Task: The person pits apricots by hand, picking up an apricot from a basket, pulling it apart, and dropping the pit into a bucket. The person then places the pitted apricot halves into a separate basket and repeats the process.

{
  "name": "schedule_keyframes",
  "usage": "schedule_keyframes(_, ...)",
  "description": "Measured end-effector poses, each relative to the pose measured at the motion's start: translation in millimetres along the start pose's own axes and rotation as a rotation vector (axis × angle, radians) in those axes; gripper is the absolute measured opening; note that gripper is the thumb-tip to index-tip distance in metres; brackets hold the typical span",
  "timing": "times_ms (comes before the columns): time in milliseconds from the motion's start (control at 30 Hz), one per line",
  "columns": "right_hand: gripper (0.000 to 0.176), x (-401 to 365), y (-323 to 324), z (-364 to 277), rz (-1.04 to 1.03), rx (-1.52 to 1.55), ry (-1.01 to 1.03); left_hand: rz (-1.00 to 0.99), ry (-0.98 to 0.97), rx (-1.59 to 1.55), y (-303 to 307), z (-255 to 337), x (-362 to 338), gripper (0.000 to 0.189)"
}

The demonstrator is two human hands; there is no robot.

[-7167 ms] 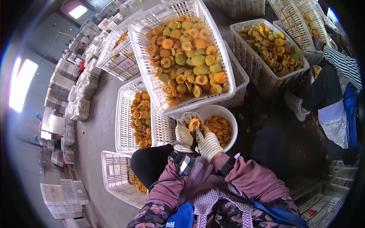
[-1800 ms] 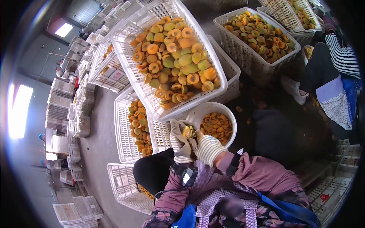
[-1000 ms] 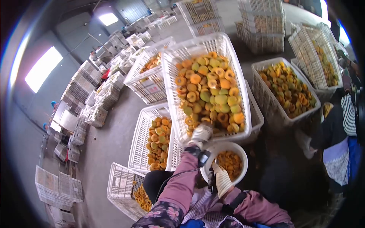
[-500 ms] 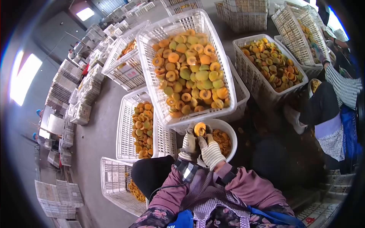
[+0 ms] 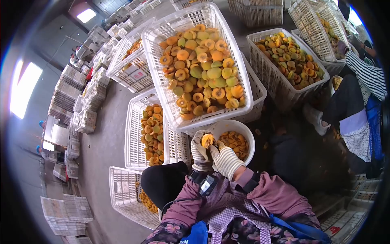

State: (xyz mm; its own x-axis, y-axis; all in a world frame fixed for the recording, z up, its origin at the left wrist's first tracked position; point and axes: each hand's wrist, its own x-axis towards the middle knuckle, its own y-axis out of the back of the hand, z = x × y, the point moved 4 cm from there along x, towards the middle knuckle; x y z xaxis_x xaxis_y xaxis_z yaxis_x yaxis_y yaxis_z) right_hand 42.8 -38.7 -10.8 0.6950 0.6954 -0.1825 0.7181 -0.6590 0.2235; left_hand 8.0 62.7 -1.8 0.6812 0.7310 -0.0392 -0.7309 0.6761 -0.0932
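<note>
My left hand (image 5: pixel 200 151), in a striped, soiled work glove, is closed around an orange-yellow peach half (image 5: pixel 207 140). My right hand (image 5: pixel 228 162), gloved in white with stripes, is closed with its fingertips against the fruit's near side. Whatever it pinches is hidden by the fingers. Just beyond and to the right of my hands stands a white bucket (image 5: pixel 252 142) with orange fruit pieces (image 5: pixel 233 142) in it. Above it, a large white crate (image 5: pixel 152 61) is filled with halved peaches (image 5: pixel 203 69), several showing a dark pit hollow.
Left of me, a white crate (image 5: pixel 134 122) holds more halves, with another crate (image 5: pixel 120 183) below it. A full crate (image 5: pixel 280 91) stands to the right. A person in a striped sleeve (image 5: pixel 367 75) sits at the far right. Stacked crates (image 5: pixel 67 91) line the left side.
The peach half has turned in my left hand from showing its round cut face to a more edge-on view. Both hands stay together; the view has shifted slightly.
</note>
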Motion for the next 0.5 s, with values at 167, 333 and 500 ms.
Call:
schedule_keyframes(167,0.041,-22.6,18.4,-35.1,-0.378,0.558,-0.511,-0.082,-0.138,-0.003,-4.6,11.9,-4.6,0.019)
schedule_keyframes(333,0.038,-19.1,24.5,-39.2,-0.052,-0.234,-0.025,-0.019,0.157,-0.463,-30.2,39.6,-24.9,0.031)
schedule_keyframes(500,0.045,-22.5,6.5,-30.4,-0.236,-0.113,0.003,-0.313,-0.365,0.007,1.3,39.9,-13.2,0.037)
